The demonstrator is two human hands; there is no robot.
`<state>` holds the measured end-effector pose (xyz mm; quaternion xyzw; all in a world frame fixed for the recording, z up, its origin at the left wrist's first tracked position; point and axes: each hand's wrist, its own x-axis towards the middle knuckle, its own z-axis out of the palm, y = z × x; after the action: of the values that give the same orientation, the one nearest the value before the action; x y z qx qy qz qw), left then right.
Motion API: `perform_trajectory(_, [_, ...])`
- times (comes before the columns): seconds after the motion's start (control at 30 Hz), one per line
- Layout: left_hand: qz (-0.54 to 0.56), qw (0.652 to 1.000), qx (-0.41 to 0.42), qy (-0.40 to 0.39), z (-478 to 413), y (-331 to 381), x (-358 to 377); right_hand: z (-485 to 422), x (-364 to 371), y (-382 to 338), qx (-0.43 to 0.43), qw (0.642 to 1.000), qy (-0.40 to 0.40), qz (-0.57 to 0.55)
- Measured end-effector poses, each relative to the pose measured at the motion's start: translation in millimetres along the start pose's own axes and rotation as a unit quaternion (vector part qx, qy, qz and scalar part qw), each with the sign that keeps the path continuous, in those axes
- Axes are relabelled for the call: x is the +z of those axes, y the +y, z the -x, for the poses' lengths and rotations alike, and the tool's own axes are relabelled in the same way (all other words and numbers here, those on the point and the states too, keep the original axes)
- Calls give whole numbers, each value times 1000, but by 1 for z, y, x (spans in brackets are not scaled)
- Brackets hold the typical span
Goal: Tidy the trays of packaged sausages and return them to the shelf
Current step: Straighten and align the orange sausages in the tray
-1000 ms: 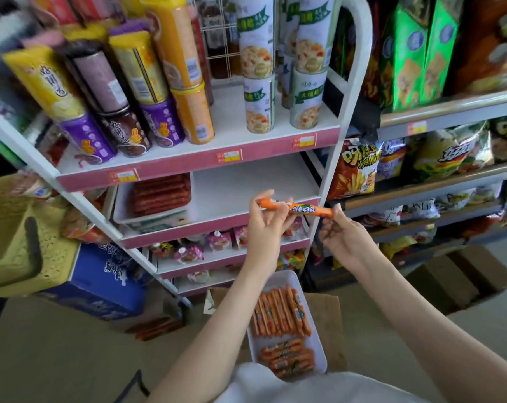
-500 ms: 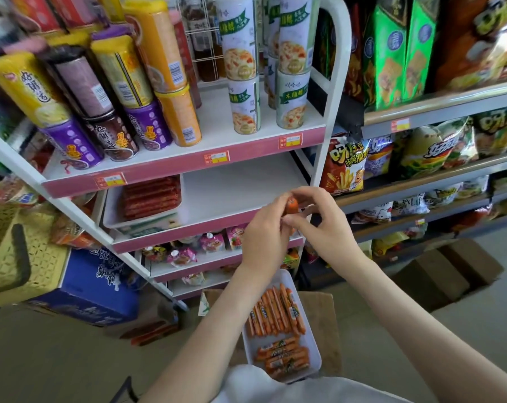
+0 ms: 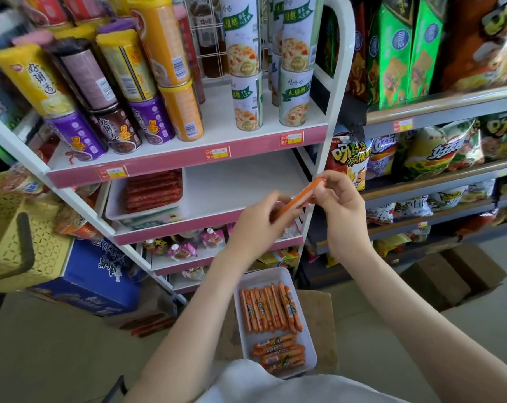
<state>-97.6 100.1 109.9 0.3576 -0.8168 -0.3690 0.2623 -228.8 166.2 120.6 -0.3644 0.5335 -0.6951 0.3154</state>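
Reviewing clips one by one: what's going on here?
A person holds one orange packaged sausage between both hands, the left hand at its lower end, the right hand pinching its upper end. Below them a white tray of orange sausages sits on a brown box, not on the shelf. A second tray of red sausages is on the middle shelf.
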Motion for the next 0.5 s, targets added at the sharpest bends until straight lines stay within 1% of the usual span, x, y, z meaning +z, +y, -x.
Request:
perform_trajectory(0.03, [42,998,-34,-23,1,-4,-5,-5,-2,2,28,999,26,-34])
perform_trajectory(0.07, [74,996,-54,-18,2,-8,-9,-10,-4,5,54,996,44,-60])
perform_trajectory(0.17, [165,983,-76,31,10,-10,-14,-21,-9,17,120,981,61,-139])
perform_trajectory(0.27, [278,953,-87,85,16,-6,-12,-22,-10,27,169,965,68,-189])
perform_trajectory(0.37, [296,946,-70,116,19,-3,-9,-18,-10,37,190,967,51,-161])
perform_trajectory(0.5, [268,956,-49,110,19,1,-4,-13,-13,42,202,975,-10,-88])
